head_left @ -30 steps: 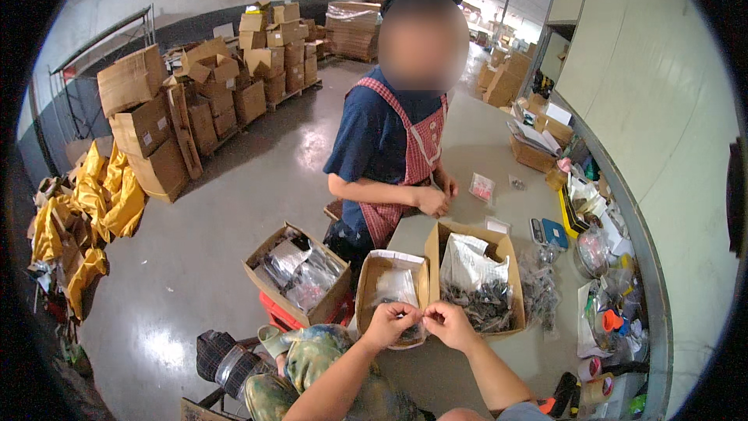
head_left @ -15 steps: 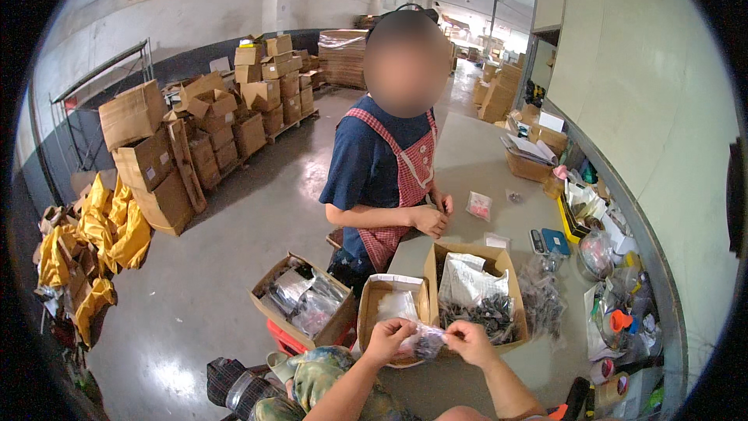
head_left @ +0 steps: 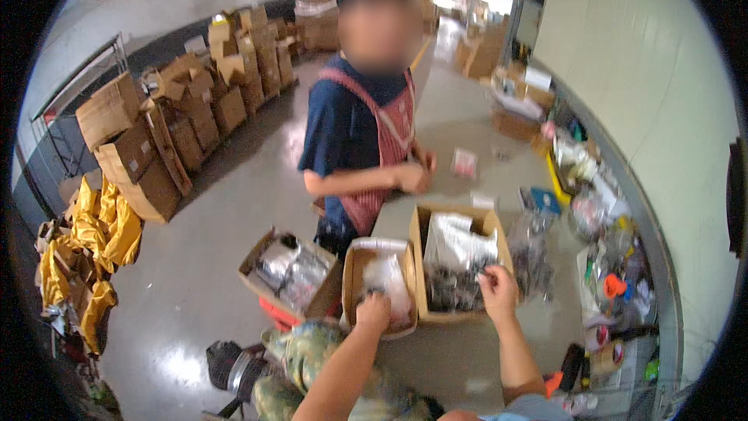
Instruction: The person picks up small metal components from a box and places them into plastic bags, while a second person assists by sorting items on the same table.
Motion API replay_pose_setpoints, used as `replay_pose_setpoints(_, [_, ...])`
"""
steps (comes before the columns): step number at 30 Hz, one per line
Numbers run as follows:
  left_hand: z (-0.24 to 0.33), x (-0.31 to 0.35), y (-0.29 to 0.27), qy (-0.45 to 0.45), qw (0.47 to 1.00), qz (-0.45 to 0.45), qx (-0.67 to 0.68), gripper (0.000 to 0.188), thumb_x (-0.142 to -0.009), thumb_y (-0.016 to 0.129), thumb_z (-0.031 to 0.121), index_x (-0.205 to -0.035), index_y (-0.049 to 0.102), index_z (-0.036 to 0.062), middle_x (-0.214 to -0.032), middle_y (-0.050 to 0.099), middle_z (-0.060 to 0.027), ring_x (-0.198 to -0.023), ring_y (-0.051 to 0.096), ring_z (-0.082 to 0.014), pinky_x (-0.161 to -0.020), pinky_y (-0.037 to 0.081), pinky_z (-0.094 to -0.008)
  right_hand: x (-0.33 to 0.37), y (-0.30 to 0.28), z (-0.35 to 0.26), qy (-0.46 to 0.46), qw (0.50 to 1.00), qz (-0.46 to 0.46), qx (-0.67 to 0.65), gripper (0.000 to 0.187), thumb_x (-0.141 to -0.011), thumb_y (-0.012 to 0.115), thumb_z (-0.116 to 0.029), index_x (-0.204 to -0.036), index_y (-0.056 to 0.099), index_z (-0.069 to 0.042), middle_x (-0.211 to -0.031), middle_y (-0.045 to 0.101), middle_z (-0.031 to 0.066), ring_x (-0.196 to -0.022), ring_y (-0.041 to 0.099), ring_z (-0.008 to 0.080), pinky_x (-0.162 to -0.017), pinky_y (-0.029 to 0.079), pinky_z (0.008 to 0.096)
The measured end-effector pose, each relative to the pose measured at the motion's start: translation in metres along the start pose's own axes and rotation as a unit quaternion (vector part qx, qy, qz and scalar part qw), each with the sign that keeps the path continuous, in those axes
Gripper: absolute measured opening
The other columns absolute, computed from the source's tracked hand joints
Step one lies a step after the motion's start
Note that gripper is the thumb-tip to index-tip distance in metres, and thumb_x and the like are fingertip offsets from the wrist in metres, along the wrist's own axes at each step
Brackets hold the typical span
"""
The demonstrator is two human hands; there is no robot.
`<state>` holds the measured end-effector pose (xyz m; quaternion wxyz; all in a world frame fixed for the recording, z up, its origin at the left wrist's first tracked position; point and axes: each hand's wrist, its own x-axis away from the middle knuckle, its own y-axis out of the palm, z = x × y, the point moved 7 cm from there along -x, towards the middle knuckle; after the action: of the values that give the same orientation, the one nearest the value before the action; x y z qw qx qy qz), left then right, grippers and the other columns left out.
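Note:
My left hand (head_left: 374,312) reaches into the middle cardboard box (head_left: 411,296), which holds white and clear plastic bags (head_left: 383,274). Its fingers point away from me and are blurred, so I cannot see what they grip. My right hand (head_left: 500,290) is over the near right part of a larger cardboard box (head_left: 421,245). Its thumb and fingertips come together beside small black pieces (head_left: 452,290); whatever lies between them is too small to name. A white plastic sheet or bag (head_left: 460,243) covers the far part of that box.
A box of plastic bags (head_left: 292,273) stands left on a red support (head_left: 277,313). Across the table corner stands a person in a checked apron (head_left: 397,125). Clear bags (head_left: 531,257), a blue scale-like device (head_left: 545,199) and tape rolls (head_left: 606,357) lie to the right. Stacked cartons (head_left: 199,109) line the wall.
My hands have parted from the small clear bag they both held. The left went into the middle box, the right over the larger box. The whole view has shifted and blurred.

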<state>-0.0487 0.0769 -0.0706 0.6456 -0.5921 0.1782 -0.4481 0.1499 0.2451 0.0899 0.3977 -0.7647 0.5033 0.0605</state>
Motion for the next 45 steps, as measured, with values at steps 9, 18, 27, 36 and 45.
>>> replay_pose_setpoints(9, [-0.005, 0.008, -0.005, 0.051, 0.992, 0.111, 0.042, 0.018, -0.079, 0.054, 0.008, -0.096, 0.056, 0.0036, -0.096, 0.061, -0.0167, -0.091, 0.061, -0.0341, -0.074, 0.052, -0.0416, 0.06, 0.074, -0.029, -0.038, 0.992, -0.122, 0.0, 0.017, -0.079, 0.067, -0.014, -0.087, 0.058, -0.003, -0.082, 0.06, 0.0105, -0.063, 0.059, 0.0252, -0.055, 0.046, 0.0351])
replay_pose_setpoints(18, [-0.017, 0.002, -0.024, -0.036, 0.969, 0.172, 0.172, 0.018, -0.079, 0.058, 0.01, -0.094, 0.052, 0.0044, -0.084, 0.064, -0.0181, -0.073, 0.063, -0.0366, -0.065, 0.05, -0.0442, 0.055, 0.074, -0.035, -0.041, 0.991, -0.129, 0.004, 0.014, -0.079, 0.065, -0.014, -0.086, 0.059, -0.004, -0.082, 0.061, 0.0102, -0.063, 0.06, 0.027, -0.056, 0.047, 0.0365])
replay_pose_setpoints(27, [-0.029, 0.002, -0.027, -0.004, 0.923, 0.196, 0.332, 0.015, -0.077, 0.066, 0.015, -0.085, 0.062, 0.003, -0.074, 0.065, -0.017, -0.072, 0.064, -0.0317, -0.068, 0.05, -0.0407, 0.05, 0.084, -0.045, -0.027, 0.985, -0.145, -0.086, 0.013, -0.078, 0.065, -0.009, -0.085, 0.057, 0.0, -0.08, 0.059, 0.0121, -0.068, 0.059, 0.026, -0.06, 0.047, 0.0341])
replay_pose_setpoints(36, [-0.026, 0.007, -0.032, 0.051, 0.814, 0.164, 0.554, 0.005, -0.08, 0.061, 0.0, -0.084, 0.059, -0.0004, -0.076, 0.064, -0.0086, -0.066, 0.062, -0.0165, -0.063, 0.05, -0.0282, 0.033, 0.123, -0.068, -0.091, 0.972, -0.189, -0.103, 0.033, -0.077, 0.064, -0.007, -0.108, 0.054, -0.001, -0.093, 0.062, 0.0158, -0.083, 0.062, 0.032, -0.073, 0.049, 0.0365])
replay_pose_setpoints(45, [-0.002, 0.045, -0.066, 0.049, 0.647, -0.044, 0.759, 0.007, -0.082, 0.063, 0.002, -0.088, 0.06, 0.0032, -0.076, 0.059, 0.001, -0.06, 0.051, -0.0076, -0.057, 0.042, -0.0219, 0.025, 0.131, -0.065, 0.016, 0.916, -0.375, -0.143, 0.018, -0.079, 0.067, -0.012, -0.089, 0.06, 0.001, -0.079, 0.062, 0.0085, -0.068, 0.058, 0.0141, -0.061, 0.045, 0.0272])
